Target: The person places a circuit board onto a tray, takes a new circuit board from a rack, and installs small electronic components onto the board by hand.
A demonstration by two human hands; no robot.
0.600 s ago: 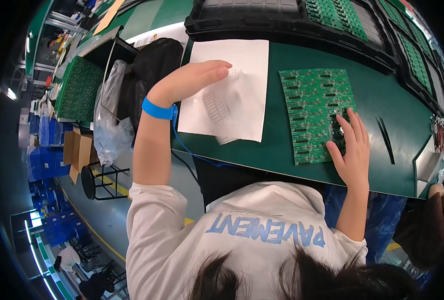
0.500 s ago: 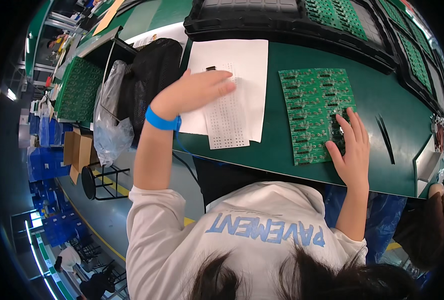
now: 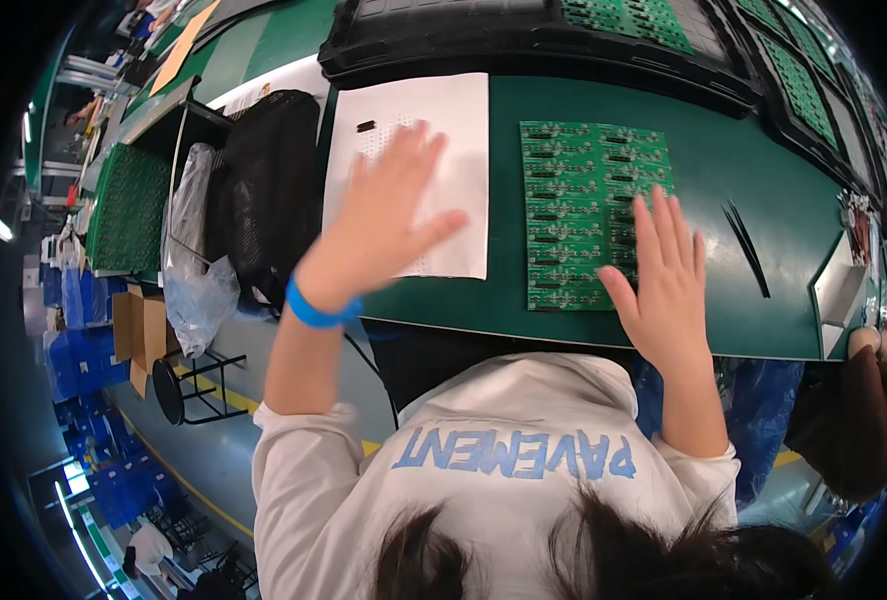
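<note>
From the head view, the left hand (image 3: 389,215) lies open, fingers spread flat on the white sheet (image 3: 414,170), a small dark part (image 3: 367,126) just beyond its fingertips. The right hand (image 3: 664,280), open too, rests on the near right corner of the green circuit panel (image 3: 579,200) on the tabletop (image 3: 764,180).

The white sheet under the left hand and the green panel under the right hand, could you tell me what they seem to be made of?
White sheet: probably paper, thin, flat, matte. Green panel: apparently circuit-board laminate, glossy green with rows of small dark parts.
</note>
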